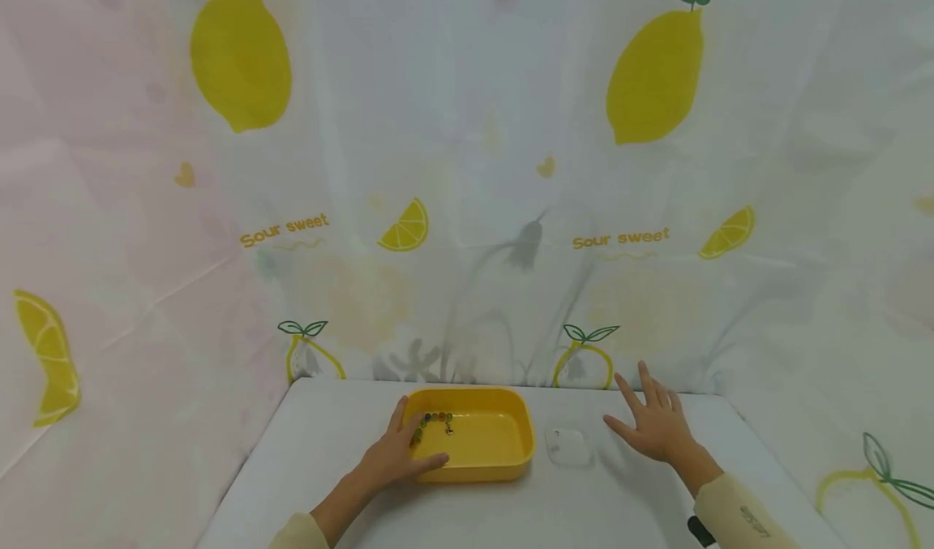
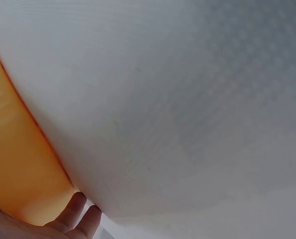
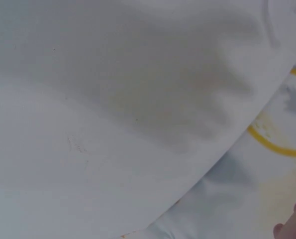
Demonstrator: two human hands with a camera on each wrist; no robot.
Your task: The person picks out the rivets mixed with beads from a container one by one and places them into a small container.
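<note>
A shallow yellow plastic tray (image 1: 481,472) stands on the white table, and its outer wall (image 2: 26,159) shows in the left wrist view. My left hand (image 1: 390,453) grips the tray's left end, the thumb over the front rim and fingers round the far left corner. A bracelet of coloured beads (image 1: 438,416) with a small charm lies inside, partly hidden by that hand. My right hand (image 1: 657,427) hovers above the table to the right, fingers spread, holding nothing. Between it and the tray lies a small clear plastic piece (image 1: 571,447) with rounded corners.
The white tabletop (image 1: 277,468) ends at a lemon-printed cloth (image 1: 467,168) that hangs close behind and along both sides. A dark object (image 1: 700,530) shows beside the right sleeve. The right hand's shadow falls on the tabletop in the right wrist view.
</note>
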